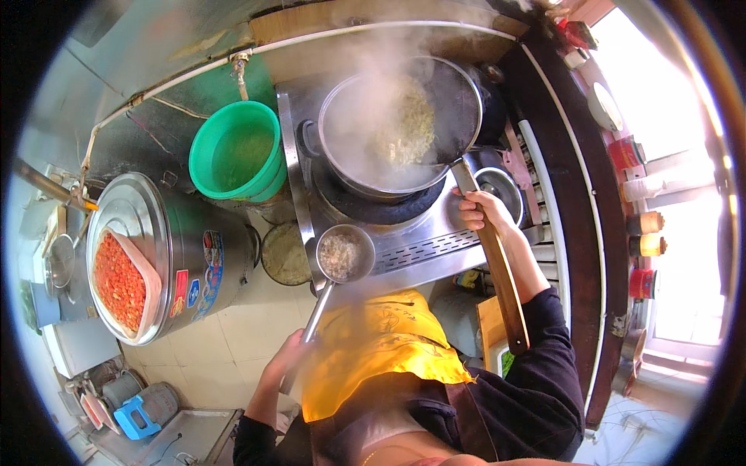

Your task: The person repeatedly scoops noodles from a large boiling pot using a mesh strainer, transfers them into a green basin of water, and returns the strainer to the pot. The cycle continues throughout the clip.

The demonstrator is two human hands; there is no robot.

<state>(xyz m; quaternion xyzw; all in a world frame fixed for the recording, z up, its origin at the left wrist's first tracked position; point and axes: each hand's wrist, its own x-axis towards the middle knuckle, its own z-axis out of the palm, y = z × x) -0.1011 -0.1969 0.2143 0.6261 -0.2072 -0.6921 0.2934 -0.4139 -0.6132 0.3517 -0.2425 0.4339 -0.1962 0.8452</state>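
My right hand (481, 212) grips the wooden handle (501, 274) of a wide pan or strainer (475, 99) at the large steaming pot. Pale green food (411, 131) lies in it, partly veiled by steam; I cannot tell exactly how the two vessels join. The large pot (344, 177) stands over the black burner ring (379, 215) of the steel stove. My left hand (287, 355) is closed around the metal handle of a ladle (372, 256). The ladle's bowl, over the stove's front left corner, holds pale, chopped, wet-looking food (341, 255).
Left of the stove are a green plastic bucket (201, 175) and a large steel drum (198, 244), with a tray of chopped red food (122, 285) on its lid. A metal bowl (507, 186) sits at the stove's right. Jars (644, 224) line the window ledge. A pipe (379, 26) runs behind.
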